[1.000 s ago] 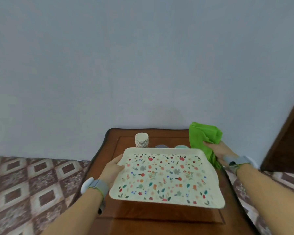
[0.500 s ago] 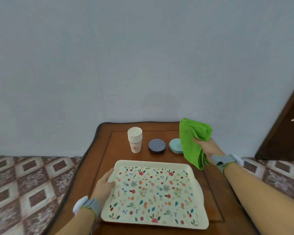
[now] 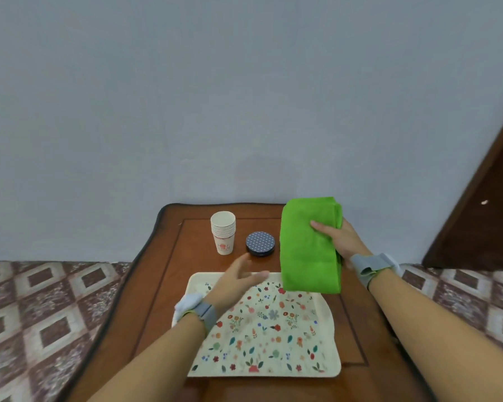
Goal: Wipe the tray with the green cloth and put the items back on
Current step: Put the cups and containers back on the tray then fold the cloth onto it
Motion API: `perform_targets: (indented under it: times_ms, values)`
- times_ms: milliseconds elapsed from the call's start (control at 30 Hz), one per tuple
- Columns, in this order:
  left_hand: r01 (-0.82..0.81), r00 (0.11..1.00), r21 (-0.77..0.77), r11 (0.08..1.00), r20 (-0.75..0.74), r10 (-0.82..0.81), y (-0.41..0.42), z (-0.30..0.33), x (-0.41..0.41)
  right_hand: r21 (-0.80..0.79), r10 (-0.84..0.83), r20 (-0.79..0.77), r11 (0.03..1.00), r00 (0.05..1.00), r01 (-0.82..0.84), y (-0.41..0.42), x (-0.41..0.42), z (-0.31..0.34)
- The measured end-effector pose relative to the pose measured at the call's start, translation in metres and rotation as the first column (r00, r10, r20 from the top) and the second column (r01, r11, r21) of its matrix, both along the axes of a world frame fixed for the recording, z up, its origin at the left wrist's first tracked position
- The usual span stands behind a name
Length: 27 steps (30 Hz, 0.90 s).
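The cream tray [image 3: 273, 338] with a flower print lies flat on the wooden table [image 3: 163, 285], nothing on it. My right hand [image 3: 341, 242] grips the folded green cloth [image 3: 308, 248], which hangs over the tray's far right corner. My left hand [image 3: 235, 282] hovers above the tray's far left part, fingers spread, holding nothing. A stack of paper cups [image 3: 223, 232] and a round dark-blue patterned lid [image 3: 260, 243] stand on the table behind the tray. The light-blue round item is hidden behind the cloth.
The table stands against a plain grey wall. A dark wooden door [image 3: 482, 216] is at the right. Patterned floor tiles [image 3: 41, 314] lie on both sides of the table.
The tray has been lowered flat onto the table. My left hand has let go of its edge and risen over it. My right hand has brought the cloth down and left, towards the tray.
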<state>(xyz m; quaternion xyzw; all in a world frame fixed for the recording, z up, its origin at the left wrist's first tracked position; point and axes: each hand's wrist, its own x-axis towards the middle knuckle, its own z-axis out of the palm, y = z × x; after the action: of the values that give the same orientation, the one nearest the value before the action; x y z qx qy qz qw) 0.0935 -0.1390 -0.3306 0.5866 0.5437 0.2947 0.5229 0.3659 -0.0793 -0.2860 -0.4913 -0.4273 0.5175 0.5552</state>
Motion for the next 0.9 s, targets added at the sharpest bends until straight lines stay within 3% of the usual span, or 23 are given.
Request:
perform_targets:
  times_ms: [33,100,233,333,400,433,500,533,633,700,800,900]
  values:
    - [0.096,0.987,-0.045,0.994,0.136,-0.089,-0.002,0.009,0.022,-0.021,0.025,-0.015,0.999,1.000,-0.025,-0.003,0.001,0.003]
    - [0.175,0.954,-0.079,0.981,0.258,-0.150,-0.007,0.018,0.060,-0.061,0.075,-0.027,0.995,0.997,-0.077,-0.008,0.006,0.007]
    - [0.087,0.934,-0.121,0.989,0.354,-0.039,-0.018,0.003,0.134,-0.074,-0.049,0.084,0.996,0.995,0.055,-0.009,0.046,0.001]
    - [0.160,0.921,-0.212,0.964,0.384,-0.068,-0.027,-0.009,0.170,-0.189,-0.054,0.168,0.978,0.984,0.086,-0.011,0.082,-0.017]
    - [0.223,0.969,-0.247,0.943,0.161,-0.187,-0.035,-0.019,0.174,-0.290,-0.003,0.274,0.953,0.962,0.086,-0.019,0.099,-0.040]
    - [0.234,0.966,-0.200,0.952,-0.062,-0.250,-0.035,-0.025,0.172,-0.323,0.039,0.392,0.941,0.919,0.098,-0.021,0.109,-0.056]
    - [0.229,0.842,-0.012,0.973,-0.499,-0.204,-0.023,-0.041,0.157,-0.353,0.169,0.659,0.930,0.733,0.103,-0.020,0.120,-0.084]
    - [0.233,0.773,0.083,0.969,-0.621,-0.132,-0.016,-0.045,0.146,-0.326,0.189,0.751,0.939,0.633,0.106,-0.022,0.119,-0.089]
    - [0.222,0.713,0.219,0.950,-0.702,-0.004,0.024,-0.044,0.112,-0.125,0.052,0.865,0.985,0.499,0.115,-0.001,0.101,-0.085]
    - [0.248,0.692,0.234,0.940,-0.722,-0.002,0.063,-0.042,0.091,-0.101,0.093,0.888,0.995,0.451,-0.007,0.031,0.079,-0.079]
    - [0.273,0.657,0.214,0.938,-0.754,-0.019,0.114,-0.039,0.075,-0.172,0.213,0.945,0.969,0.248,-0.178,0.068,0.039,-0.067]
    - [0.304,0.548,0.184,0.935,-0.837,-0.013,0.158,-0.048,0.074,-0.281,0.303,0.951,0.927,0.058,-0.247,0.110,0.008,-0.067]
